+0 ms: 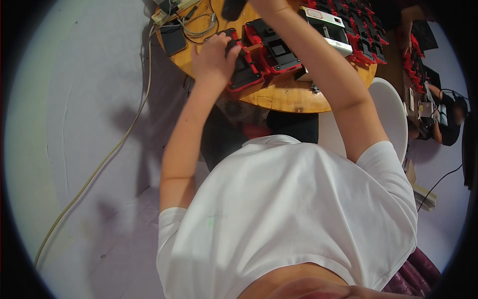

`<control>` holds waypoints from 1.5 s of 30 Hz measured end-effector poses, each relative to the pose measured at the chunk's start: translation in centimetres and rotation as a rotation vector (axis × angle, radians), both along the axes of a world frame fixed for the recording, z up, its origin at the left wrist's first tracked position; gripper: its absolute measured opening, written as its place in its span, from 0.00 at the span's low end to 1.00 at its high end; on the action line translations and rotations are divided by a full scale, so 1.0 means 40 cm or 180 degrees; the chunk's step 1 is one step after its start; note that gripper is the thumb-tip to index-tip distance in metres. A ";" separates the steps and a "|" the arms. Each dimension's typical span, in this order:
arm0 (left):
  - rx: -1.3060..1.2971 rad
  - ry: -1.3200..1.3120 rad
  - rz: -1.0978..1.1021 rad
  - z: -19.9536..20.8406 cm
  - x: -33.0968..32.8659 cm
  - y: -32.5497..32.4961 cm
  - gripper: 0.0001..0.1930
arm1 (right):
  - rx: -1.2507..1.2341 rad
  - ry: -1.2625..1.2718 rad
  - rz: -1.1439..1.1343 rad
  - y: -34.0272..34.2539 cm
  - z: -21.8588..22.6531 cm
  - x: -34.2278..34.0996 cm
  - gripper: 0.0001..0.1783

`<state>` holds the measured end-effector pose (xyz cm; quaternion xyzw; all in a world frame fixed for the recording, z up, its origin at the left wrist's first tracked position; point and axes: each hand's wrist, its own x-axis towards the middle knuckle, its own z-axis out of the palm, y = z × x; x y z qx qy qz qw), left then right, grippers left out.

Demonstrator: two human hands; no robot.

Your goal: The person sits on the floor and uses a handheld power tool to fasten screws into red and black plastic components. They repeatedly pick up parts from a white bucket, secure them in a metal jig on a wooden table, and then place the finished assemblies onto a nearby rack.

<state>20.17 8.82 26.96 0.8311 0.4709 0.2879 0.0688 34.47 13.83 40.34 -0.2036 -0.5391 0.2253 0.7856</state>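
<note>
My left hand (213,56) rests on a red and black plastic part (245,70) at the near edge of a round wooden table (284,94), fingers curled over its left end. Beside it lies a second red and black part (277,50) with a square opening. My right arm reaches up over the table, and only a small part of my right hand (269,5) shows at the top edge of the view; whether it holds anything is hidden. A white and red box-shaped device (328,30) sits to the right of that arm.
Several more red and black parts (363,30) are lined up at the table's far right. Cables and a dark flat block (173,37) lie at its left end, and a pale cord (99,164) trails over the floor. A white chair (393,114) stands at right; another person (448,119) sits beyond.
</note>
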 end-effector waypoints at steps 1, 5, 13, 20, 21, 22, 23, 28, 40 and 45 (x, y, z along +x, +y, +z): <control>-0.0053 0.0043 -0.0070 0.034 0.019 0.006 0.21 | -0.0081 -0.0109 -0.0218 -0.024 0.019 0.034 0.13; 0.0923 0.0081 -0.0315 0.017 0.138 0.095 0.33 | -0.0099 -0.0293 -0.0397 -0.116 0.061 0.116 0.14; -0.0537 0.0508 -0.0790 0.021 0.218 0.186 0.40 | -0.0155 -0.0312 -0.0562 -0.242 0.060 0.231 0.15; -0.1902 -0.0008 -0.0797 0.139 0.119 0.258 0.36 | -0.0585 -0.0289 -0.0078 -0.320 0.056 0.242 0.17; -0.1953 -0.0012 -0.1150 0.169 0.075 0.271 0.31 | -0.0681 -0.0302 -0.0057 -0.334 0.048 0.240 0.17; -0.2010 -0.0015 -0.1551 0.193 0.042 0.282 0.27 | -0.0788 -0.0324 -0.0081 -0.351 0.040 0.241 0.18; -0.2053 -0.0014 -0.1957 0.210 0.020 0.285 0.23 | -0.0886 -0.0344 -0.0110 -0.368 0.034 0.239 0.18; -0.3820 0.0008 -0.1754 0.213 0.012 0.088 0.21 | -0.2030 -0.0917 -0.0481 -0.415 -0.200 0.182 0.26; -0.3960 -0.2352 -0.1346 0.359 -0.042 0.207 0.24 | -0.2121 -0.1264 -0.0876 -0.383 -0.370 0.201 0.30; -0.3861 -0.2208 -0.2725 0.543 0.147 0.121 0.26 | -0.2133 -0.1176 -0.0798 -0.368 -0.392 0.184 0.33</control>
